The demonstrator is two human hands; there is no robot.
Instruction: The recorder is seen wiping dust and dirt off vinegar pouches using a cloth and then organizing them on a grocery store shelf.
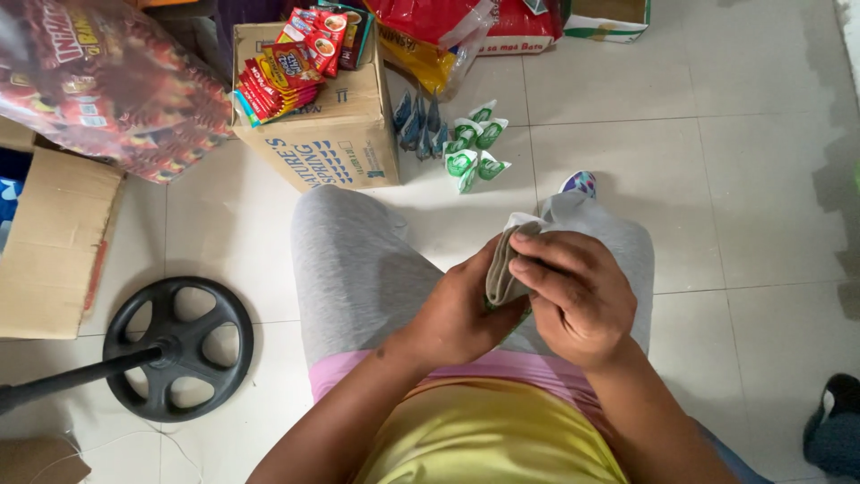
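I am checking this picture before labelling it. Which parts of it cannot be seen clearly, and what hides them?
Head view:
- The folded pale wad: what it is stays unclear; the right hand and left hand cover its lower part.
- Both palms: turned away or hidden by the wad.
- Black round stand base: its pole leaves the left edge.
- Big red snack bag: cut off by the top-left corner.
- Dark object at the lower right: cut by the edge, not identifiable.

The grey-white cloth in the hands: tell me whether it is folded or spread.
Folded. The cloth shows stacked layers at its edge, pinched between the left hand and right hand.
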